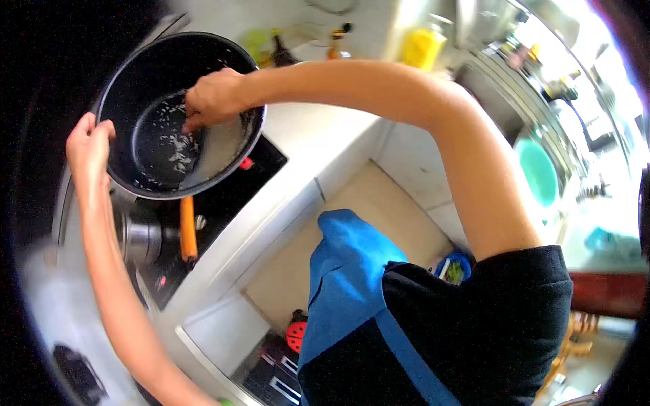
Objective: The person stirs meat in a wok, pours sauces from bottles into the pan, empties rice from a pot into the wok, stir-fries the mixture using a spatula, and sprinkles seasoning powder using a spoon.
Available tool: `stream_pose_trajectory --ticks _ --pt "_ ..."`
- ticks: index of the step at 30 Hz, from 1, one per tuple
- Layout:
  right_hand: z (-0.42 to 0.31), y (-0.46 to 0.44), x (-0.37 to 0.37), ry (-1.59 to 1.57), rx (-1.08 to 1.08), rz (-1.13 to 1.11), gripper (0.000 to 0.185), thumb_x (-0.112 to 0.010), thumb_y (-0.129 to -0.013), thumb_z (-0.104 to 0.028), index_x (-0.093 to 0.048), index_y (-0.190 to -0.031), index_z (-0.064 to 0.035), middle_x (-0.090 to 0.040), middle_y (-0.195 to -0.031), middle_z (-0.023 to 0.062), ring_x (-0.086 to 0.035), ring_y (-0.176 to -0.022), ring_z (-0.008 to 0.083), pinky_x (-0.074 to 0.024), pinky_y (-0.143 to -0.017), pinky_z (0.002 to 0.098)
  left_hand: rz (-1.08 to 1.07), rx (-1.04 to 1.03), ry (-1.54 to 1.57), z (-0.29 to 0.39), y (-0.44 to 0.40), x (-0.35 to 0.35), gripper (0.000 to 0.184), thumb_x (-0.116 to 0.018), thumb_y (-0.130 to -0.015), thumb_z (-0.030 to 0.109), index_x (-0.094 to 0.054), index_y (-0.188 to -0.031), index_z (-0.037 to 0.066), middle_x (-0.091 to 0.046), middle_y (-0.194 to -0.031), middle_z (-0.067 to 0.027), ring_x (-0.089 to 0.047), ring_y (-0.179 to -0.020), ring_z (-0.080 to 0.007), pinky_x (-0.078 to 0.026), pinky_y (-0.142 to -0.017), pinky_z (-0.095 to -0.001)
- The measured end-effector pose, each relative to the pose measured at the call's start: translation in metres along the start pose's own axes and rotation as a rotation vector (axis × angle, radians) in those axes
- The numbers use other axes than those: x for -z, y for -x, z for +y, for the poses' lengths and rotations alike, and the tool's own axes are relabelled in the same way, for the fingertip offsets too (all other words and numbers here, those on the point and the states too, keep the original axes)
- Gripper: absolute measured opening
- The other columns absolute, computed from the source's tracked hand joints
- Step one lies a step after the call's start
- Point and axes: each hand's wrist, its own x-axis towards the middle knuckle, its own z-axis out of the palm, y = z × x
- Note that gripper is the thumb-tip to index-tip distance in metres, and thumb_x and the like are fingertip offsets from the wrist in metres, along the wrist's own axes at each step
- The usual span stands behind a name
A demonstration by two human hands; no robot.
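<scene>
A deep black pot [150, 74] is tilted above the stove, with its open mouth facing me. White grains that look like rice [179, 150] cling to its bottom, and a cloudy pale pool [220, 149] lies along its lower right side. My left hand [89, 145] grips the pot's left rim, thumb and fingers closed over the edge. Inside the pot, my right hand [215, 100] is closed, its curled fingers near the grains. What those fingers hold, if anything, is hidden.
Below the pot are a wooden handle [188, 230] and a steel vessel [141, 238] on the black stove [213, 220]. A yellow pump bottle [424, 47] stands by the sink [484, 84]. A green basin [538, 172] is at right; a blue bin [455, 266] sits on the floor.
</scene>
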Motion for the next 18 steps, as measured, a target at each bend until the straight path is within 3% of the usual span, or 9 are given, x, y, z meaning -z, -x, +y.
stream_pose_trajectory --ticks 2,5,6,8,9,11,16,17,18 --pt "0.008 0.049 0.021 -0.083 -0.085 0.007 0.039 -0.055 -0.084 -0.044 -0.067 -0.099 -0.0095 -0.066 -0.089 0.0162 -0.063 -0.088 0.0316 -0.0479 -0.079 0.0402 -0.011 -0.082 -0.073 0.038 0.025 -0.036 0.016 -0.057 -0.065 0.004 -0.042 -0.061 0.008 -0.037 -0.060 0.0048 -0.033 -0.056 -0.0056 -0.028 -0.050 -0.0236" --pt "0.027 0.116 0.060 -0.353 -0.029 0.068 0.036 -0.053 -0.088 -0.032 -0.061 -0.078 0.0019 -0.056 -0.061 0.0062 -0.054 -0.058 0.0156 -0.0453 -0.058 0.0318 -0.106 -0.197 0.099 0.050 0.077 -0.105 0.019 -0.058 -0.064 0.004 -0.039 -0.061 0.007 -0.034 -0.059 0.0041 -0.033 -0.056 -0.0071 -0.029 -0.050 -0.0244" --pt "0.030 0.134 0.073 -0.364 -0.200 -0.038 0.031 -0.053 -0.087 -0.028 -0.062 -0.079 0.0003 -0.056 -0.061 0.0057 -0.055 -0.060 0.0143 -0.0455 -0.057 0.0307 -0.135 -0.121 0.211 0.045 0.089 -0.131 0.020 -0.058 -0.063 0.003 -0.038 -0.060 0.007 -0.034 -0.059 0.0040 -0.032 -0.055 -0.0074 -0.029 -0.049 -0.0252" --pt "0.072 0.184 0.052 -0.149 -0.285 -0.324 0.014 -0.055 -0.075 -0.011 -0.061 -0.078 0.0014 -0.063 -0.070 0.0133 -0.061 -0.064 0.0241 -0.0482 -0.059 0.0340 -0.219 -0.032 0.378 0.057 0.119 -0.195 0.021 -0.057 -0.063 0.003 -0.037 -0.059 0.006 -0.033 -0.057 0.0040 -0.031 -0.054 -0.0075 -0.029 -0.047 -0.0262" --pt "0.069 0.225 0.043 0.184 -0.300 -0.269 0.014 -0.056 -0.071 -0.006 -0.062 -0.079 0.0020 -0.065 -0.079 0.0172 -0.064 -0.074 0.0306 -0.0499 -0.066 0.0381 -0.270 -0.022 0.440 0.071 0.143 -0.215 0.022 -0.057 -0.063 0.002 -0.036 -0.058 0.006 -0.033 -0.056 0.0041 -0.031 -0.053 -0.0072 -0.029 -0.047 -0.0263" --pt "0.086 0.304 0.011 0.291 -0.496 -0.275 0.020 -0.055 -0.074 -0.005 -0.060 -0.090 0.0055 -0.064 -0.089 0.0206 -0.064 -0.088 0.0326 -0.0518 -0.071 0.0409 -0.322 0.062 0.611 0.112 0.200 -0.249 0.021 -0.056 -0.062 0.001 -0.036 -0.058 0.005 -0.032 -0.055 0.0035 -0.030 -0.053 -0.0065 -0.028 -0.046 -0.0256" --pt "0.128 0.395 -0.049 0.329 -0.871 0.035 0.033 -0.054 -0.075 -0.003 -0.051 -0.106 0.0081 -0.063 -0.091 0.0237 -0.063 -0.087 0.0373 -0.0512 -0.075 0.0420 -0.414 0.031 0.747 0.180 0.284 -0.339 0.023 -0.052 -0.063 -0.002 -0.031 -0.058 0.004 -0.027 -0.054 0.0034 -0.026 -0.053 -0.0053 -0.025 -0.045 -0.0265" --pt "0.153 0.410 -0.081 0.358 -0.646 0.197 0.019 -0.055 -0.074 -0.002 -0.061 -0.092 0.0023 -0.063 -0.092 0.0210 -0.064 -0.083 0.0344 -0.0519 -0.071 0.0417 -0.434 0.031 0.790 0.192 0.293 -0.352 0.023 -0.052 -0.063 -0.002 -0.031 -0.058 0.004 -0.026 -0.054 0.0033 -0.026 -0.053 -0.0054 -0.025 -0.045 -0.0267" --pt "0.144 0.423 -0.075 0.246 -0.539 -0.048 0.019 -0.056 -0.073 -0.003 -0.061 -0.091 0.0018 -0.064 -0.089 0.0210 -0.064 -0.083 0.0338 -0.0516 -0.070 0.0415 -0.455 0.043 0.773 0.204 0.304 -0.369 0.024 -0.053 -0.064 -0.003 -0.031 -0.058 0.004 -0.025 -0.054 0.0028 -0.026 -0.052 -0.0058 -0.024 -0.044 -0.0270"
